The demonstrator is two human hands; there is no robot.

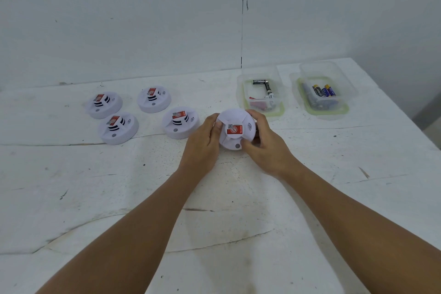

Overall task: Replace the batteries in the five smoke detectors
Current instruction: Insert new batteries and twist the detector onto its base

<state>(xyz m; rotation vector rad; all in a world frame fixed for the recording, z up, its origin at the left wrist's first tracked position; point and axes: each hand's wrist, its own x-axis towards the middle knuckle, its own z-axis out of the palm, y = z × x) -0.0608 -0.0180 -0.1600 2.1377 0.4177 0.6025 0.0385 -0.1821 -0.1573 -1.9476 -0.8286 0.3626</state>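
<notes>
The white worktop (238,198) is carrying four detectors at ten o'clock and two battery tubs at one o'clock. The left hand (202,141) and right hand (265,143) are both curling round the fifth smoke detector (235,130) at centre, gripping its rim. It is probably light, rigid, smooth plastic; holding opposite edges suits twisting.

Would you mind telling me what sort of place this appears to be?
Probably a plain workroom or test bench: a scuffed white table against bare white walls, with smoke detectors and clear battery tubs.

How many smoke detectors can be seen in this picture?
5. Four stand on the table left: back left, back right, front left, front right. One is held in both hands.
</notes>
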